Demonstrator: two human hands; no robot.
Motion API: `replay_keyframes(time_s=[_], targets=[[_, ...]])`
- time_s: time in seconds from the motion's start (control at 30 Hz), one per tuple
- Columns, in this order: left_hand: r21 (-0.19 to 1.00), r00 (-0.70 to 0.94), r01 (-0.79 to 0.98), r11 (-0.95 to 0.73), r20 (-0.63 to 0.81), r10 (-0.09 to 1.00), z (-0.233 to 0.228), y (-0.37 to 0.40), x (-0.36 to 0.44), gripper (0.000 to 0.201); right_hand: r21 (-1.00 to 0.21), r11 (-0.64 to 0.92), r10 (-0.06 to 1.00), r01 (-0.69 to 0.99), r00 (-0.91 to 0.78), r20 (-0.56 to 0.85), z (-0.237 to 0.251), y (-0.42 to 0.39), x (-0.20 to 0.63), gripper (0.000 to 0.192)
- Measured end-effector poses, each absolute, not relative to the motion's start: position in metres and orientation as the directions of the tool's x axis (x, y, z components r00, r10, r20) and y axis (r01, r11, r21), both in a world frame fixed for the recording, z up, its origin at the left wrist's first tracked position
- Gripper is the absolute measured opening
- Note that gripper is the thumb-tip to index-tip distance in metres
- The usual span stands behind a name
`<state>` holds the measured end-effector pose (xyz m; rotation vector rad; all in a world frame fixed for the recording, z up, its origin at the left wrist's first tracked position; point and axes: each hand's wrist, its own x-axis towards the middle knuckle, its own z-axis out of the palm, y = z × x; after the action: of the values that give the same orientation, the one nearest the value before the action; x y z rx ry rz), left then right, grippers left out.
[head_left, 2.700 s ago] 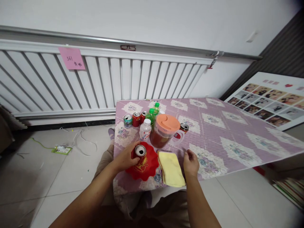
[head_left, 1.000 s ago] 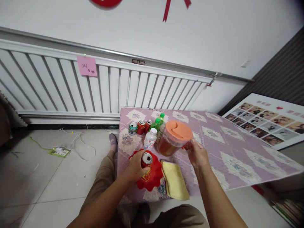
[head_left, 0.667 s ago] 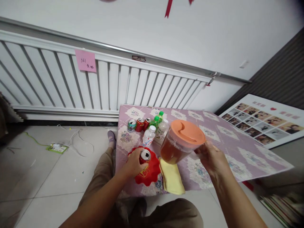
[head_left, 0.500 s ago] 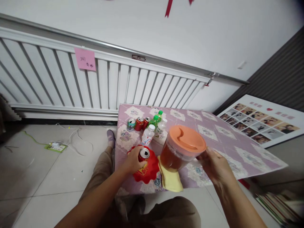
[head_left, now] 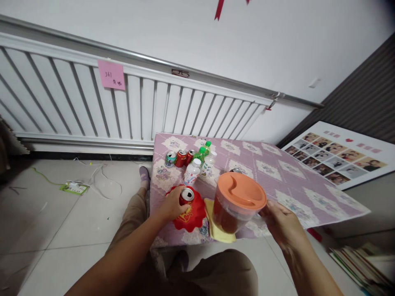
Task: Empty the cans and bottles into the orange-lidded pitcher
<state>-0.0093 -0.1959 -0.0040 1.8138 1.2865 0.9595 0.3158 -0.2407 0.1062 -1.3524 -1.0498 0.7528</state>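
Note:
My left hand (head_left: 173, 205) is wrapped round an opened red drink can (head_left: 187, 195), upright over the scalloped red plate (head_left: 197, 220). My right hand (head_left: 282, 220) grips the handle side of a clear pitcher (head_left: 228, 218) with an orange lid, holding reddish-brown liquid. The pitcher is over a folded yellow cloth (head_left: 220, 236); whether its base touches the cloth I cannot tell. Just beyond the plate stands a white bottle (head_left: 191, 172) with a white cap.
Behind stand a teal can (head_left: 170, 159), two red cans (head_left: 181, 158), green-capped bottles (head_left: 201, 154) and another white bottle (head_left: 210, 162). A dark object (head_left: 237, 170) lies behind the pitcher. The flowered tablecloth (head_left: 247, 158) runs to the radiator (head_left: 182, 109); a photo board (head_left: 339, 154) leans at right.
The pitcher has come down and a little nearer to me, revealing the dark object behind it. My left hand keeps its hold on the can over the plate.

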Motion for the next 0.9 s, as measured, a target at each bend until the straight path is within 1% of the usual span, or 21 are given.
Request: replay_keyframes(time_s=[0.1,0.23,0.47,0.6,0.73,0.9], targets=[[0.873,0.212,0.405,-0.271,0.199,0.957,-0.007,-0.196,-0.009,0.065,-0.989,0.084,0.896,0.118,0.425,0.127,0.108,-0.240,0.320,0.049],[0.871,0.208,0.402,-0.280,0.211,0.955,-0.012,-0.196,-0.007,0.068,-0.987,0.097,0.886,0.131,0.441,0.145,0.106,-0.239,0.325,0.051],[0.852,0.229,0.413,-0.322,0.245,0.942,-0.024,-0.191,-0.006,0.071,-0.997,0.048,0.880,0.060,0.469,0.070,0.087,-0.239,0.329,0.051],[0.857,0.229,0.398,-0.328,0.253,0.940,-0.025,-0.191,-0.006,0.070,-0.998,0.033,0.883,0.062,0.466,0.058,0.082,-0.238,0.329,0.050],[0.872,0.218,0.383,-0.304,0.235,0.947,-0.019,-0.193,-0.003,0.071,-0.997,-0.017,0.888,0.070,0.460,0.018,0.080,-0.236,0.328,0.053],[0.892,0.205,0.346,-0.290,0.230,0.951,-0.019,-0.196,0.001,0.072,-0.992,-0.058,0.894,0.113,0.448,-0.001,0.076,-0.233,0.330,0.051]])
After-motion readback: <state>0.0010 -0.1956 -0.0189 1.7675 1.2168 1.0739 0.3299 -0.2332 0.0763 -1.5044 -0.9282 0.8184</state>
